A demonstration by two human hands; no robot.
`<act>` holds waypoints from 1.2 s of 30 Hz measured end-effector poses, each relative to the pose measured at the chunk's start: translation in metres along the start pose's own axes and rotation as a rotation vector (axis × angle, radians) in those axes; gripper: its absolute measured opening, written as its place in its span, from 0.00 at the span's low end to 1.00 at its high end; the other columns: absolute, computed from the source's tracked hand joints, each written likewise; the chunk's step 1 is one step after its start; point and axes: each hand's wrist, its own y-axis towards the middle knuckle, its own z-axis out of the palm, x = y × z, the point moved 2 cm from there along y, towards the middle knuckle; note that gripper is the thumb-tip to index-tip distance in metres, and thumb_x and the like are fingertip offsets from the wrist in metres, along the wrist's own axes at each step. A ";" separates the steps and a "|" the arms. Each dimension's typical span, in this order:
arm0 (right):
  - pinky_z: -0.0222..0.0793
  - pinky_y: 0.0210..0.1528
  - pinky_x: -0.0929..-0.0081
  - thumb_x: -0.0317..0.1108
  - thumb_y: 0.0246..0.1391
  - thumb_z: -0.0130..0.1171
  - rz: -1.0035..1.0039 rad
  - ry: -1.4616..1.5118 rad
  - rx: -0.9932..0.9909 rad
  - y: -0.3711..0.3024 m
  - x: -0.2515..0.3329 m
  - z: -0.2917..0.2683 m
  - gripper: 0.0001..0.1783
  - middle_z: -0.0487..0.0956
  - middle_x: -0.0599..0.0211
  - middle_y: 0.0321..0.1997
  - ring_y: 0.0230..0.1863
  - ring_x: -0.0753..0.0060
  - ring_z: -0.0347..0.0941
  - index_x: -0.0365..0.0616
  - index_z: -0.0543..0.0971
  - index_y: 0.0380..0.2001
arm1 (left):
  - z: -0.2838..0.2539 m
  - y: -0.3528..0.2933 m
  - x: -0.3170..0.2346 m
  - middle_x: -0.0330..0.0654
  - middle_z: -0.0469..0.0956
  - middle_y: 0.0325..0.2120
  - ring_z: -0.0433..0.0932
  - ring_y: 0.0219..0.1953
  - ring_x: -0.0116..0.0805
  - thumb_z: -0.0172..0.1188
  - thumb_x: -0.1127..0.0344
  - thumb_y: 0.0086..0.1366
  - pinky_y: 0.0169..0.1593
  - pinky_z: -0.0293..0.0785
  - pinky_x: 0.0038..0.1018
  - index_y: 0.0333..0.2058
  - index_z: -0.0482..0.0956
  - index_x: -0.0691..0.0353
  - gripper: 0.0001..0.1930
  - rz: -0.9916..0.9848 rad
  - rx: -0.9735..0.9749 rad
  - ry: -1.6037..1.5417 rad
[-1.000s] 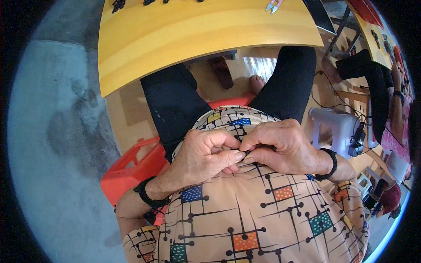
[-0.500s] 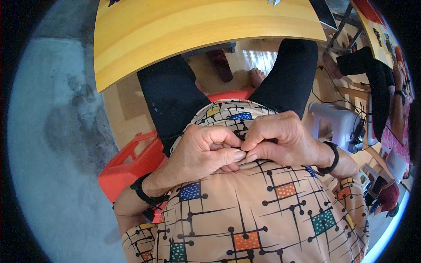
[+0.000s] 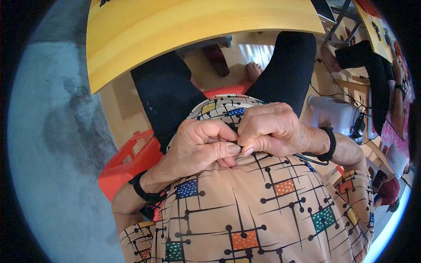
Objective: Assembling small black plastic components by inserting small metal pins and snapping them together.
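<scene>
Down at the waist, both hands meet in front of the belly; left hand [image 3: 199, 142] comes in from the left, thumb and forefinger pinched together at the tips; right hand [image 3: 274, 131] faces it, thumb and forefinger likewise closed, the other fingers curled under; between the two sets of fingertips sits a small dark piece [image 3: 240, 148], gripped from both sides, nearly all of it hidden, so its shape cannot be told.

The piece lies just above the shirt [image 3: 223, 188], which is beige with black lines and dotted blocks of blue, orange, green and yellow; black band [image 3: 139, 186] on the left wrist, another black band [image 3: 330, 143] on the right; a thin dark cord [image 3: 312, 159] passes just below the right wrist.

Beyond the hands, black trousers [image 3: 293, 65], knees apart, legs running under a yellow tabletop [image 3: 197, 22]; a dark thing at its far left corner is cut by the picture edge; below it, between the legs, a bare foot [image 3: 253, 70] and a dark red slipper [image 3: 216, 59].

Red stool [image 3: 120, 175] beside the left forearm; pale stool [image 3: 335, 111] off to the right, black cables [image 3: 340, 93] near it; at the right rim a co-worker's dark trouser leg [image 3: 380, 83] and pink cloth [image 3: 394, 138].
</scene>
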 end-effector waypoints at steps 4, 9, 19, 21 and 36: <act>0.70 0.28 0.72 0.33 0.47 0.63 -0.043 -0.053 -0.075 -0.004 0.001 0.004 0.08 0.76 0.64 0.25 0.27 0.64 0.74 0.40 0.77 0.24 | 0.000 -0.001 -0.002 0.42 0.80 0.24 0.79 0.24 0.23 0.59 0.73 0.60 0.27 0.76 0.16 0.34 0.77 0.69 0.06 0.005 -0.008 -0.015; 0.69 0.28 0.75 0.33 0.46 0.65 0.132 -0.005 -0.034 -0.001 -0.001 -0.002 0.08 0.77 0.65 0.24 0.26 0.67 0.75 0.40 0.77 0.24 | -0.003 0.005 -0.005 0.43 0.80 0.25 0.79 0.26 0.24 0.59 0.72 0.60 0.28 0.77 0.17 0.35 0.76 0.70 0.07 -0.037 0.029 -0.033; 0.70 0.29 0.75 0.30 0.45 0.65 0.085 -0.122 -0.199 -0.004 0.012 0.002 0.08 0.77 0.66 0.26 0.27 0.67 0.75 0.40 0.76 0.28 | -0.002 0.001 -0.010 0.45 0.80 0.23 0.80 0.25 0.26 0.61 0.71 0.59 0.27 0.77 0.18 0.36 0.77 0.70 0.08 -0.054 -0.042 -0.017; 0.70 0.29 0.75 0.30 0.45 0.65 0.085 -0.156 -0.207 -0.005 0.014 0.002 0.09 0.77 0.65 0.26 0.27 0.66 0.75 0.40 0.76 0.28 | -0.001 0.000 -0.013 0.45 0.80 0.22 0.80 0.24 0.25 0.61 0.71 0.59 0.27 0.77 0.18 0.36 0.77 0.69 0.08 -0.071 -0.071 0.002; 0.68 0.29 0.80 0.34 0.41 0.70 0.283 0.039 -0.197 -0.007 0.010 0.001 0.13 0.77 0.68 0.25 0.28 0.74 0.74 0.39 0.78 0.28 | -0.001 -0.003 -0.007 0.42 0.79 0.21 0.79 0.24 0.23 0.60 0.72 0.58 0.26 0.76 0.17 0.35 0.78 0.68 0.07 0.041 -0.078 0.039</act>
